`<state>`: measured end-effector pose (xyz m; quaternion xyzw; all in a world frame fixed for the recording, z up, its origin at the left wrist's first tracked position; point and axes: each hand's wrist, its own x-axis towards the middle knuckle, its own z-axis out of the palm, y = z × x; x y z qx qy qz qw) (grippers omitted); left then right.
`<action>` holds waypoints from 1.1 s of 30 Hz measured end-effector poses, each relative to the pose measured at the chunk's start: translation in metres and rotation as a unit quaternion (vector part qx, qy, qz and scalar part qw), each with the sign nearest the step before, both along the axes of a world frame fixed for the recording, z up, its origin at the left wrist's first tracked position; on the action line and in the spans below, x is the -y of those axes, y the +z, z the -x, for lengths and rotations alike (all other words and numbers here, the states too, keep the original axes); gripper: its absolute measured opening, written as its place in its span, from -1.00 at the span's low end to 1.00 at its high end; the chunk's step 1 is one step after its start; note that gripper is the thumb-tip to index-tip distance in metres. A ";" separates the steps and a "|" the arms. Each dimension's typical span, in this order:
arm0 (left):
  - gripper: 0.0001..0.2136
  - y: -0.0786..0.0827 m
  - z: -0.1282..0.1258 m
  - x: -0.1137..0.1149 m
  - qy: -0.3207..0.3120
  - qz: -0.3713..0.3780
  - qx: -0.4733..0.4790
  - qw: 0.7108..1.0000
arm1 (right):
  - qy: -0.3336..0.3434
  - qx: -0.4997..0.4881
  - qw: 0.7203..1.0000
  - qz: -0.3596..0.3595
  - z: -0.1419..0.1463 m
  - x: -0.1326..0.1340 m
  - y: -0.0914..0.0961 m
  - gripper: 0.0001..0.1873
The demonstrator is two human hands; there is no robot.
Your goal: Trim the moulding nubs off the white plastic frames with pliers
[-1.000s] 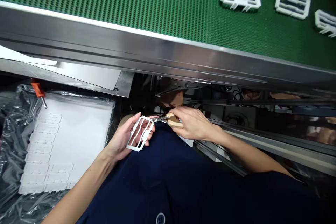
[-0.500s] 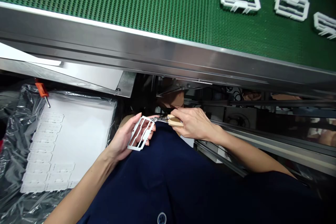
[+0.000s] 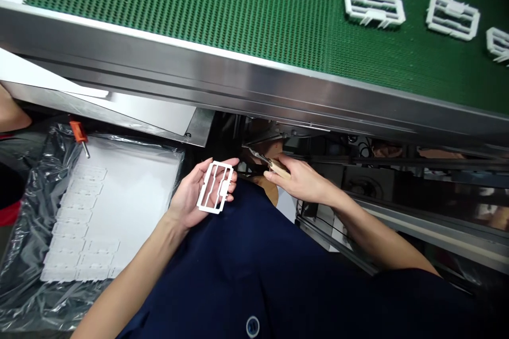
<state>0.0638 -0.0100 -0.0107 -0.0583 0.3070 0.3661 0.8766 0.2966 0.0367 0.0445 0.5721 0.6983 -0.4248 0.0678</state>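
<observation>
My left hand (image 3: pixel 194 196) holds a flat white plastic frame (image 3: pixel 215 187) over my lap, fingers curled behind it and thumb along its top edge. My right hand (image 3: pixel 304 180) is closed on small cutters with tan handles (image 3: pixel 270 163), their metal tips pointing left. A gap separates the tips from the frame. Both hands are below the steel edge of the conveyor (image 3: pixel 254 85).
Several white frames (image 3: pixel 374 6) lie on the green belt (image 3: pixel 178 5) at the top right. At left, a clear bag holds a white sheet (image 3: pixel 131 190) with rows of frames (image 3: pixel 75 228), and an orange-handled tool (image 3: pixel 79 135) lies at its top. Another person's arm (image 3: pixel 10 111) shows at the left edge.
The cutters have come away from the frame, moving up and right. My left hand has turned the frame more upright and shifted slightly. The view has shifted down and right.
</observation>
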 end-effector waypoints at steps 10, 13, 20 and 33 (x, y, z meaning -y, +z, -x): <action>-0.59 0.002 0.014 -0.005 0.059 -0.043 -0.005 0.997 | -0.050 -0.128 0.989 0.054 0.009 -0.016 0.096 -0.68; -0.58 0.003 0.021 -0.005 0.081 -0.050 0.008 0.995 | -0.083 -0.214 0.971 0.067 0.019 -0.028 0.134 -0.71; -0.63 0.009 0.038 0.000 0.117 -0.039 0.013 0.992 | -0.038 -0.122 0.952 -0.277 0.059 -0.104 0.169 -0.88; -0.89 0.008 0.054 0.016 0.199 -0.028 -0.053 0.978 | 0.154 0.225 0.922 -0.276 0.068 -0.243 0.119 -0.50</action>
